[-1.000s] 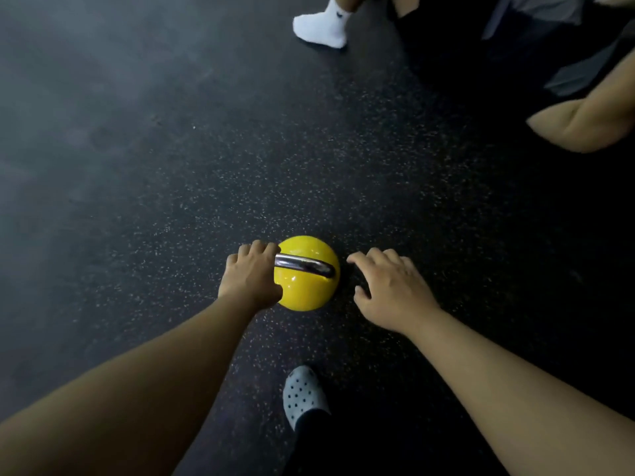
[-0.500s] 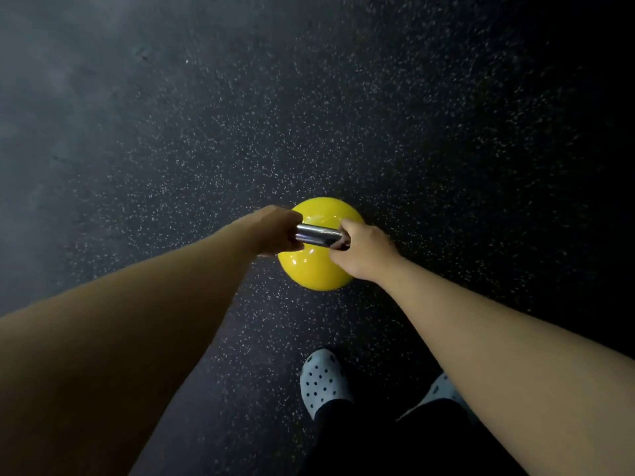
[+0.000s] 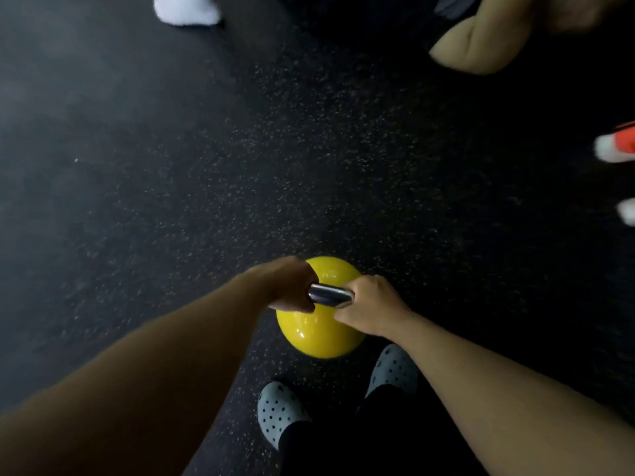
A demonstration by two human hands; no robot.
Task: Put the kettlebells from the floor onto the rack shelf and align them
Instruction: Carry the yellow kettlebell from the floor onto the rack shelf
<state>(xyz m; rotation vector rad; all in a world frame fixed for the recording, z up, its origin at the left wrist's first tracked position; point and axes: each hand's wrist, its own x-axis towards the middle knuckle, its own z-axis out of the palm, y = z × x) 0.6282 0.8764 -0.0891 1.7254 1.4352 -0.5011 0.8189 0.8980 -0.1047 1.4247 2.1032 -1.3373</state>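
We are at the start, we judge. Our left hand (image 3: 292, 286) and right hand (image 3: 369, 305) both close on the handle (image 3: 330, 296); the kettlebell (image 3: 318, 329) hangs just under them, over the floor (image 3: 206, 166) (touching it or not, we cannot tell). The rack is not in view, so carrying, placing and aligning remain.

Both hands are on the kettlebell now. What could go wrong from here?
1. The kettlebell is right in front of the clogs; a slip could drop it on a foot.
2. Left hand and right hand crowd the short handle, so either grip may be partial.
3. A socked foot and an orange shoe are nearby; swinging could hit them.
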